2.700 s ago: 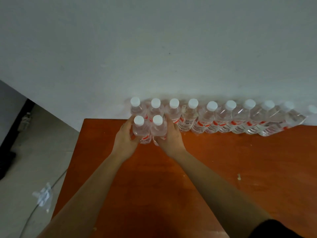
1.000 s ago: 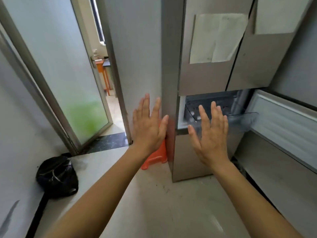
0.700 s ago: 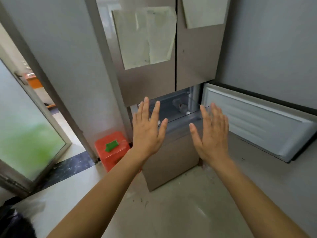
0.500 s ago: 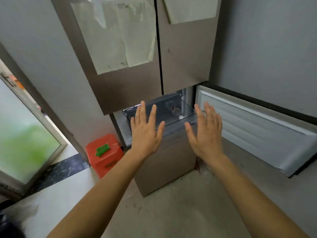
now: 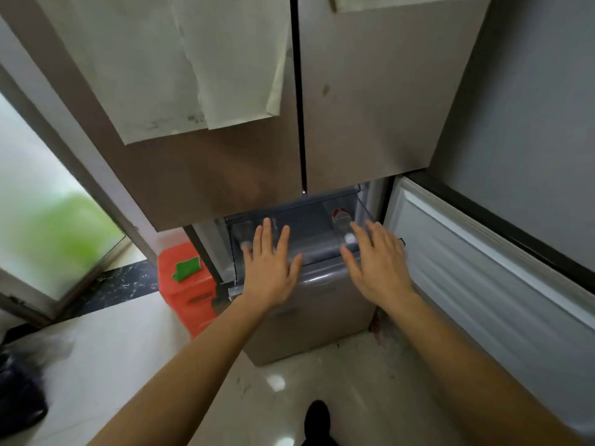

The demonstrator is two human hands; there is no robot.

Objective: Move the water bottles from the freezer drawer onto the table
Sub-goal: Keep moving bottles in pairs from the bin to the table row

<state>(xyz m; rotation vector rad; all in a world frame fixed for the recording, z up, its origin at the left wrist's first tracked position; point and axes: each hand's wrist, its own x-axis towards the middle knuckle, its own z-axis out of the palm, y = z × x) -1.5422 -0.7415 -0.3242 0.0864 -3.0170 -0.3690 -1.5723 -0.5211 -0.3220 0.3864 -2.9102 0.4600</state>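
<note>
As bottle (image 5: pixel 340 219) lies in drawer (image 5: pixel 309 224), cap (image 5: pixel 349 238) pts frontward.

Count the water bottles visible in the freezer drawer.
1: a water bottle sits at the right end of the drawer, beyond the right hand. The left hand may hide others.

Head view — high, facing down, near freezer drawer (image 5: pixel 299 220)

- Fridge doors (image 5: pixel 370 91) are being recorded as bronze-grey.
- Stool (image 5: pixel 188 297) is being recorded as orange-red, its patch (image 5: pixel 186 268) green.
- Water bottle (image 5: pixel 343 226) label (image 5: pixel 338 214) is being recorded as red-white.
</note>
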